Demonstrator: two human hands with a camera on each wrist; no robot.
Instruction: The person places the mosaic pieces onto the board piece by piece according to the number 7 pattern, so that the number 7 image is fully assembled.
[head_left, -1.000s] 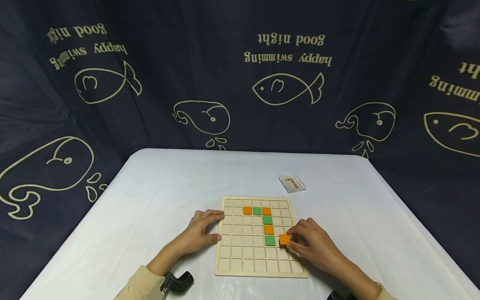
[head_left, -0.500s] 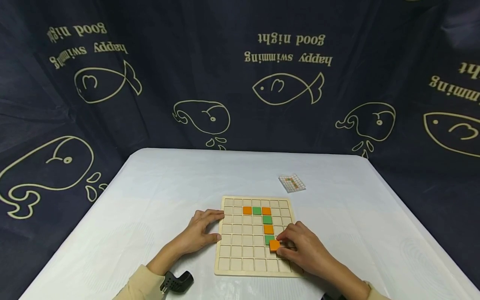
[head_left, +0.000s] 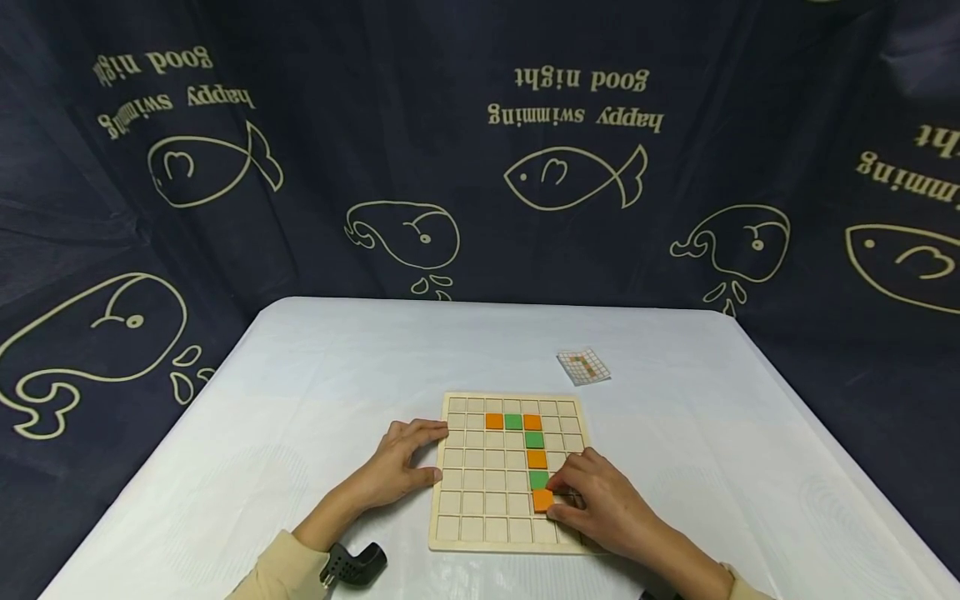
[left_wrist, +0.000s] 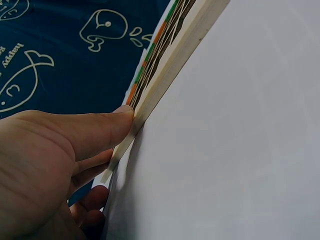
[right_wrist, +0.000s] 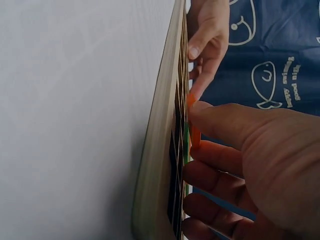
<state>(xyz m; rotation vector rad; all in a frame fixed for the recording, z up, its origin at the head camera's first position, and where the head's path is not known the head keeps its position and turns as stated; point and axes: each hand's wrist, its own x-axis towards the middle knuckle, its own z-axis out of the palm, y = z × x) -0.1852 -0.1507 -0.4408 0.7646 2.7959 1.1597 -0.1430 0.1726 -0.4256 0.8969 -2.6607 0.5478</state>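
Note:
A pale wooden grid board (head_left: 471,529) lies on the table and carries several green and orange square tiles in a bent line. My right hand (head_left: 603,504) pinches an orange tile (head_left: 542,501) between thumb and forefinger, at the near end of the line, just below a green tile (head_left: 538,480). In the right wrist view this orange tile (right_wrist: 195,132) shows edge-on, close over the grid. My left hand (head_left: 397,467) rests at the board's left edge, its thumb and fingers spread apart. In the left wrist view its thumb (left_wrist: 102,131) touches the board's rim.
A small card (head_left: 584,367) printed with a grid and coloured squares lies beyond the board. A white cloth (head_left: 360,358) covers the table. Behind it hangs a dark curtain (head_left: 480,250) with fish and whale drawings. A black wrist device (head_left: 355,565) sits at the left sleeve.
My right hand has carried the orange tile leftward and towards me, from the board's right side to below the last green tile. My left hand has stayed put.

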